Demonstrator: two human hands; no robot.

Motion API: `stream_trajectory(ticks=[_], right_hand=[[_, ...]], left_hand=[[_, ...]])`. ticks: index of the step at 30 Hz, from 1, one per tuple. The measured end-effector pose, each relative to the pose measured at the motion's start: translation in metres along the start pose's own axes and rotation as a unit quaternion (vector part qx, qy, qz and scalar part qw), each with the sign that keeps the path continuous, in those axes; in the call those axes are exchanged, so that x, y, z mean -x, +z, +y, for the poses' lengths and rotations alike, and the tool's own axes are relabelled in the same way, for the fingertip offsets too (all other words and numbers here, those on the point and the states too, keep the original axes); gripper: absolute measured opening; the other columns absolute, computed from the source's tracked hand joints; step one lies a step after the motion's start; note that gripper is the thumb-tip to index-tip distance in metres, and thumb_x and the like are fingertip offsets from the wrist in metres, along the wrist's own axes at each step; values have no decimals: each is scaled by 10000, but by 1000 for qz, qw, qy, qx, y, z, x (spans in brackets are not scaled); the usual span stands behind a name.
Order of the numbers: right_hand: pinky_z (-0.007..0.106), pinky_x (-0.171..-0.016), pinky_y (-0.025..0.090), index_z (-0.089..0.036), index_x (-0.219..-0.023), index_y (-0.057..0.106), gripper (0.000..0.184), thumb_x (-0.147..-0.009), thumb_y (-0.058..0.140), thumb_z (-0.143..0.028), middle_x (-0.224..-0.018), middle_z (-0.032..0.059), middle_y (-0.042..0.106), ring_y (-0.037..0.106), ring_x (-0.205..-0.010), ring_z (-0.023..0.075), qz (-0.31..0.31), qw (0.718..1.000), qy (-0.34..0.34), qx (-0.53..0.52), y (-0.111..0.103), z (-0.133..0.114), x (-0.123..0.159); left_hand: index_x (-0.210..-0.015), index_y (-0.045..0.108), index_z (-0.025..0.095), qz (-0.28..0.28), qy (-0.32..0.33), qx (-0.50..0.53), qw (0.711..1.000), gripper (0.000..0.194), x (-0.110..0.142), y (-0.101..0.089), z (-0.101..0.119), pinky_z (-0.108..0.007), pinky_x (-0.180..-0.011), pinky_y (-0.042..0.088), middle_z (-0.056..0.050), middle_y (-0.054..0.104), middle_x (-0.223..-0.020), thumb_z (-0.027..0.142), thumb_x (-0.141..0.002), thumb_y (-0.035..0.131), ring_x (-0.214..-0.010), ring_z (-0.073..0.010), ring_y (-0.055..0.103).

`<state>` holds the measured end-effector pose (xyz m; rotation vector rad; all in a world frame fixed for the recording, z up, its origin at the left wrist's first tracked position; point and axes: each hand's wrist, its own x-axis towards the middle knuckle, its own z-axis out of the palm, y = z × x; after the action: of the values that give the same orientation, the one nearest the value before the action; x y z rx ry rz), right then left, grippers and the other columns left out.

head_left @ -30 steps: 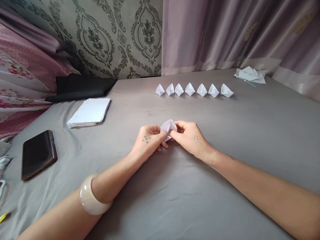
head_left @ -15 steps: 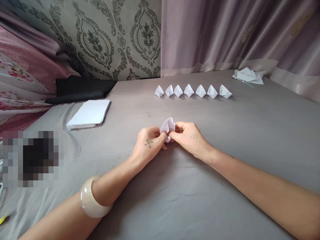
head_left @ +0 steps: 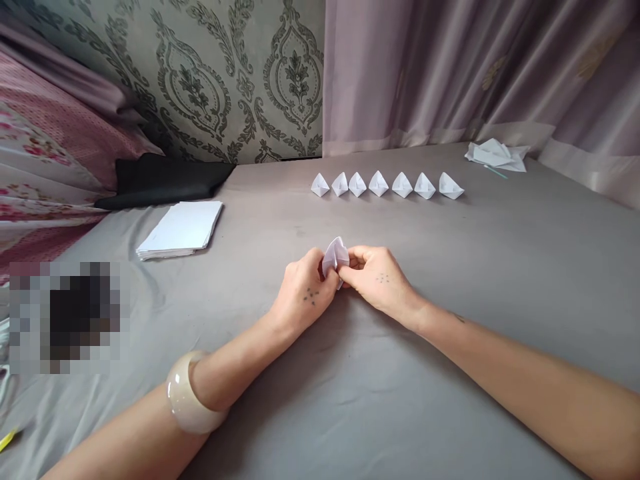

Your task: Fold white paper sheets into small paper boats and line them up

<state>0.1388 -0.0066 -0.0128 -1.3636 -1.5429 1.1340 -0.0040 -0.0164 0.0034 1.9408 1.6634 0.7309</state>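
Observation:
A small folded white paper boat [head_left: 335, 255] is held upright between my two hands, over the middle of the grey sheet. My left hand [head_left: 306, 293] grips its left side, thumb across the lower front and the other fingers mostly hidden behind. On the opposite side, my right hand [head_left: 377, 277] pinches the paper between thumb and fingers. The lower part of the paper is largely covered by both thumbs. Beyond the hands, several finished-looking white paper boats [head_left: 379, 185] stand in a row.
A stack of white paper [head_left: 180, 229] lies at left, with black cloth [head_left: 170, 181] behind it. More folded white paper [head_left: 497, 155] and a thin green stick [head_left: 496, 172] rest at far right. A yellow object [head_left: 8, 440] is at the lower left edge. Curtains border the grey sheet [head_left: 500, 267].
My left hand has turned slightly and shifted right, its thumb now covering more of the paper. The held paper looks narrower. The view has shifted a little.

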Motion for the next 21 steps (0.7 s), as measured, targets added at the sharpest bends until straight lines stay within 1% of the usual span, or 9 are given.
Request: stream_trajectory(ticks=[4, 7, 10, 13, 15, 18, 21], right_hand=[[241, -560, 463, -184, -758, 665, 138, -715, 535, -176, -683, 7, 675, 606, -628, 142, -19, 1000, 3, 8, -2, -1, -1], [235, -523, 443, -184, -701, 655, 109, -726, 550, -189, -623, 2, 652, 585, -580, 136, -34, 999, -6, 15, -4, -1, -1], [233, -508, 429, -183, -671, 651, 130, -753, 559, -224, -569, -5, 623, 562, -547, 130, -36, 999, -21, 31, -4, -2, -1], [230, -505, 413, -184, -662, 646, 161, -774, 550, -251, -571, -8, 619, 545, -535, 124, -42, 998, -32, 46, -4, -3, 0], [232, -502, 400, -184, -659, 639, 183, -788, 539, -266, -580, -6, 619, 532, -529, 121, -35, 997, -35, 57, -4, -4, 0], [237, -497, 381, -185, -657, 620, 224, -819, 502, -286, -585, -6, 604, 509, -522, 118, 0, 997, -39, 69, -3, -4, 1], [238, -483, 353, -189, -642, 585, 244, -837, 483, -294, -571, -14, 568, 478, -513, 113, 18, 996, -49, 77, -3, -3, 1]], left_hand=[[-695, 446, 201, -9, 2, 44, 999, 89, 0, -2, 0, -215, -490, 298, 39, 522, -604, 231, -757, 503, -534, -96, 431], [-676, 471, 195, -14, -26, 63, 998, 79, 0, -4, 2, -216, -471, 280, 30, 527, -582, 220, -747, 494, -510, -95, 431], [-630, 481, 193, -17, -44, 70, 996, 181, -1, -6, 4, -229, -457, 259, 24, 500, -511, 250, -799, 450, -463, -98, 428], [-568, 431, 197, -12, -35, 66, 997, 284, -4, -7, 3, -234, -452, 247, 25, 469, -462, 282, -839, 422, -428, -93, 417], [-547, 388, 198, -12, -25, 62, 998, 321, -6, -7, 1, -232, -452, 244, 26, 466, -458, 301, -849, 425, -423, -88, 415], [-536, 362, 196, -19, -18, 47, 999, 351, -6, -6, -1, -228, -456, 245, 34, 441, -450, 330, -848, 446, -428, -85, 407], [-598, 457, 192, -20, -17, 52, 998, 277, -5, -5, -2, -223, -470, 275, 31, 494, -499, 334, -835, 477, -466, -92, 436]])
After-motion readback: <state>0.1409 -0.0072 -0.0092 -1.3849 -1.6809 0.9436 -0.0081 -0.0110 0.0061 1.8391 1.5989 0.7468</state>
